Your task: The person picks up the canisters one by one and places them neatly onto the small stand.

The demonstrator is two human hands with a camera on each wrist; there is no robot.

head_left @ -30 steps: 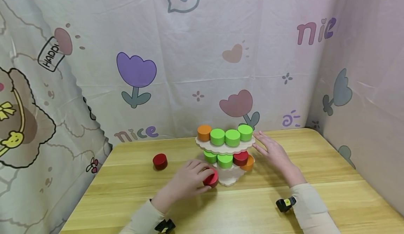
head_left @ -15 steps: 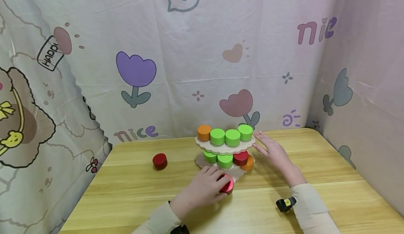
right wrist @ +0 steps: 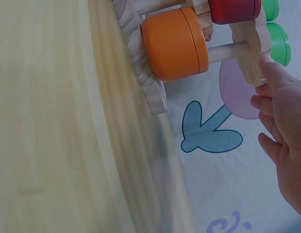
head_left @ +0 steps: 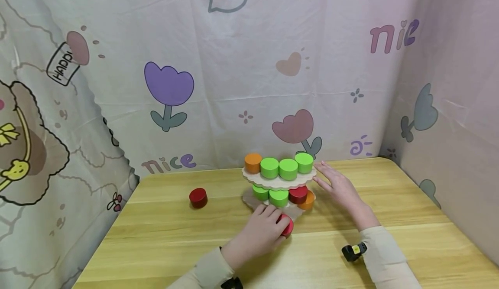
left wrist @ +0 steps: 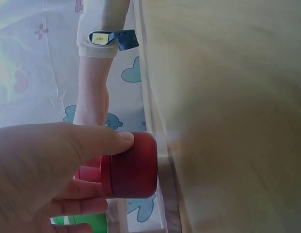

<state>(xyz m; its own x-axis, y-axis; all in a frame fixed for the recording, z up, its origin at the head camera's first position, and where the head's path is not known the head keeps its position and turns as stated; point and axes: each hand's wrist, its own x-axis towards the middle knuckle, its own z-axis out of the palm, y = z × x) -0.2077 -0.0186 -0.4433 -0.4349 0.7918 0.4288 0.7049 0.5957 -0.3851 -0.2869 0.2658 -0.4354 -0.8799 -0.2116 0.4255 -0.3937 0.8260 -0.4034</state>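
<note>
My left hand (head_left: 262, 232) pinches a round red block (head_left: 287, 227) in front of the two-tier wooden stand. In the left wrist view the thumb lies against the side of this red block (left wrist: 134, 165), fingers opposite. Over at the stand's right side, my right hand (head_left: 339, 188) touches the edge of the scalloped upper board (head_left: 277, 182) with nearly straight fingers. On that board sit an orange block (head_left: 253, 163) and several green blocks (head_left: 288, 169). The lower tier bears green blocks (head_left: 278, 198), a red block (head_left: 298, 195) and an orange block (right wrist: 174, 43); my left hand hides part of its board.
Another red block (head_left: 198, 198) stands alone on the wooden table (head_left: 156, 241), left of the stand. A printed curtain (head_left: 230, 72) hangs behind the table and along both sides. Each wrist wears a small black camera, such as the right one (head_left: 354, 251).
My left hand has moved right with the red block, from the stand's front left to its front, slowing in the last half second. The right hand stays at the upper board's edge.
</note>
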